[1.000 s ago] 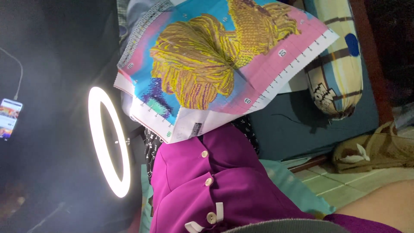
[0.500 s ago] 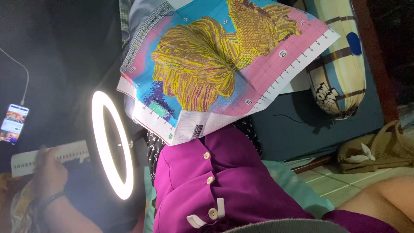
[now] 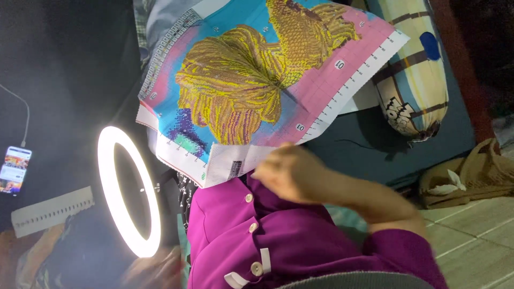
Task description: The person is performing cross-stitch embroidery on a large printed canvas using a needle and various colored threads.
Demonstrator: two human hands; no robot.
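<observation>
A bead-art canvas point(image 3: 251, 80) with a gold fish-like figure on a blue and pink ground lies propped above my purple buttoned garment point(image 3: 267, 241). My right hand point(image 3: 289, 174) comes in from the lower right in a purple sleeve. Its fingers are curled, it is blurred, and it sits at the canvas's lower white edge. Whether it holds anything is unclear. A blurred skin-coloured shape at the bottom left, below the lamp, seems to be my left hand point(image 3: 155, 270). A white strip-shaped tray point(image 3: 51, 211) lies further left of it.
A lit ring lamp point(image 3: 128, 190) glows left of the garment. A phone point(image 3: 15, 169) on a cable lies at the far left on dark ground. A striped bolster pillow point(image 3: 412, 80) rests on a blue mattress point(image 3: 364, 155). Tan cloth point(image 3: 471, 174) lies on the tiled floor.
My right hand and forearm have swung in from the lower right up to the canvas edge. The hand that held the white strip at the left has left it; the view has shifted.
</observation>
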